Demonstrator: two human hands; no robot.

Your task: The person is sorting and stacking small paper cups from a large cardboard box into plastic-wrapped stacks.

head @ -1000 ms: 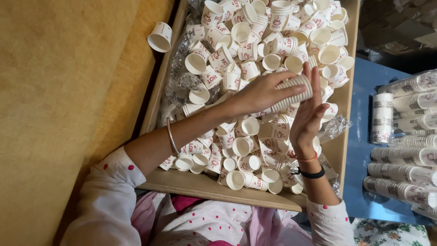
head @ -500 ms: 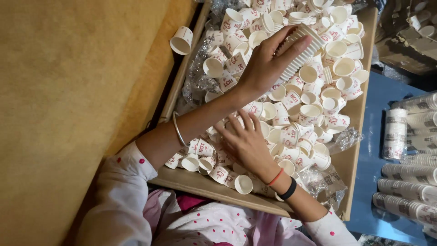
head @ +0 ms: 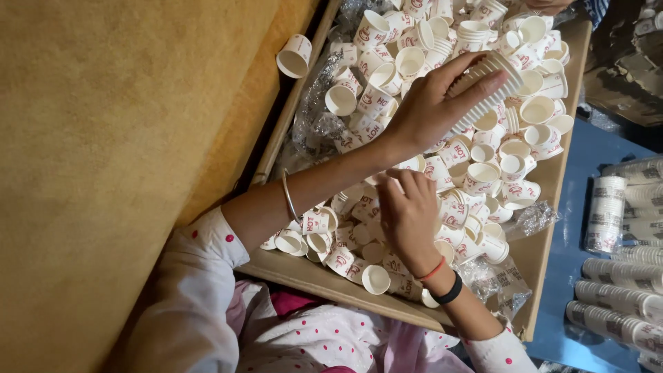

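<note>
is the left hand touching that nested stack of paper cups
Touching. The head view shows the left hand wrapped around the stack of cups, fingers over its ribbed side.

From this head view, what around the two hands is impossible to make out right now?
- Head view: whether the right hand grips a cup; its fingers curl down into the loose paper cups.
- How many cups are in the nested stack; the left hand covers its lower part.
- Tray far end: cut off by the top edge.
- Wrapped cup sleeves: cut off at the right edge.
</note>
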